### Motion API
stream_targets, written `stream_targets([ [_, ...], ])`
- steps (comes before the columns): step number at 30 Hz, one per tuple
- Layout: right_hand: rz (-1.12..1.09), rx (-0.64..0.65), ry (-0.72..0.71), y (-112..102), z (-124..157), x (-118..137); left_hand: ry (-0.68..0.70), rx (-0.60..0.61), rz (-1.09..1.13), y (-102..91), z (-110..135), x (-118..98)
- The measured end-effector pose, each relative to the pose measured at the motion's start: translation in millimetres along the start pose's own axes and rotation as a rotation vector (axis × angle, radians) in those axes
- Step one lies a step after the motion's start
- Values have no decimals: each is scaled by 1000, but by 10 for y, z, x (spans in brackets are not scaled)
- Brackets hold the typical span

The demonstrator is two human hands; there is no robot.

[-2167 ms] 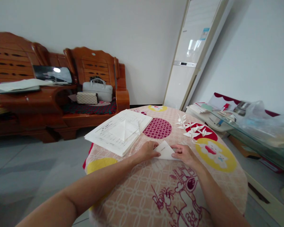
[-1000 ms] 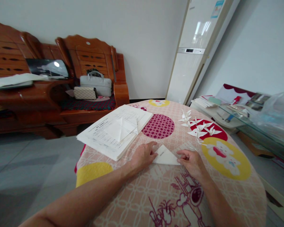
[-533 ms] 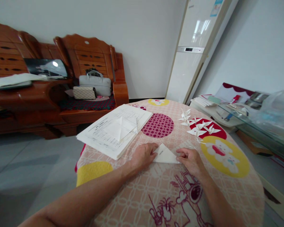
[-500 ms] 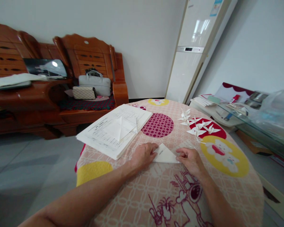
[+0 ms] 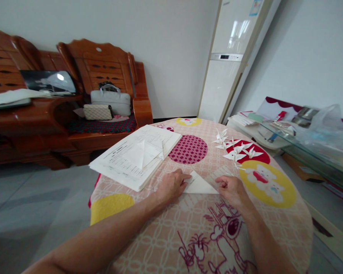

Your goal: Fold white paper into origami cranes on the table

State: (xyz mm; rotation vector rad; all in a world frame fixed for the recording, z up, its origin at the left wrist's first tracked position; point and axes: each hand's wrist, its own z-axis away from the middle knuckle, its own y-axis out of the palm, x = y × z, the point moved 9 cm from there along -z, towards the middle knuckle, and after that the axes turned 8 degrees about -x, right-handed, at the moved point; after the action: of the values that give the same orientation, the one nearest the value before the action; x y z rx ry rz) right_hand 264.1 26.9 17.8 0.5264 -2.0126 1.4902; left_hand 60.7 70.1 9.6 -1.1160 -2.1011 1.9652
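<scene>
A white sheet of paper folded into a triangle (image 5: 200, 185) lies flat on the patterned tablecloth, with a little print near its left slope. My left hand (image 5: 172, 185) grips the paper's left side, its index finger stretched onto the upper slope. At the right corner, my right hand (image 5: 232, 189) has its fingers curled together in a pinch; the contact point is partly hidden. Beyond the right hand, several white folded paper cranes (image 5: 238, 150) sit on a red circle of the cloth.
A stack of printed sheets (image 5: 122, 163) rests at the left of the round table (image 5: 157, 228), with loose folded paper (image 5: 143, 152) on top. To the right stands a glass-topped side table (image 5: 303, 142) with a plastic bag (image 5: 322, 125). Behind are a wooden bench (image 5: 103, 61) and a tall white cabinet unit (image 5: 223, 83).
My left index finger has straightened further along the paper's slope. My right fingers have curled in more tightly at the right corner. The view has shifted slightly.
</scene>
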Motion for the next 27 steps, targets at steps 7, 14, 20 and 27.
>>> stream_targets([
  [7, 8, -56, -598, 255, 285, 972, 23, -32, -5, 21, 3, 7],
  [14, 161, 106, -633, 566, 344, 966, 16, -39, 98, -35, -9, 68],
  [20, 253, 82, -689, 594, 366, 931, -125, 224, 543, 8, 37, 363],
  [27, 336, 56, -726, 629, 387, 889, -122, 290, 650, 64, 34, 434],
])
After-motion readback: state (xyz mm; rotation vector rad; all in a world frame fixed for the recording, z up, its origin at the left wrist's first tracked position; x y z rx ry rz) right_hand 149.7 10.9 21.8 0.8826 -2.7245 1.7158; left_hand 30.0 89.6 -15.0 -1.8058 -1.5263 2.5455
